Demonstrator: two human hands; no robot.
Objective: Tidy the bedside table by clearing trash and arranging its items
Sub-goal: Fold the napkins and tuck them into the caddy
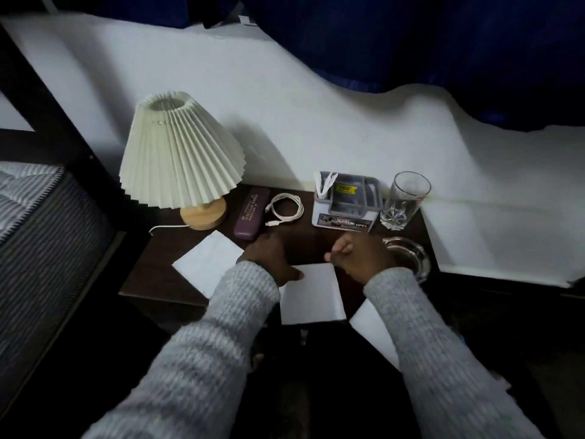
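Observation:
On the dark bedside table [152, 274] lie three white paper sheets: one at the left [207, 263], one in the middle at the front edge [311, 294], and one at the right [376, 331] overhanging the edge. My left hand [272, 258] rests flat on the table with its thumb at the middle sheet's left corner. My right hand [357, 259] is curled, with its fingertips at the top right corner of the middle sheet; whether it pinches the paper I cannot tell.
At the back stand a pleated lamp [180, 153], a purple glasses case [251, 213], a coiled white cable [285, 207], a grey organiser box [346, 204] and a drinking glass [405, 199]. A glass ashtray [411, 251] sits beside my right hand. A bed [34, 236] is left.

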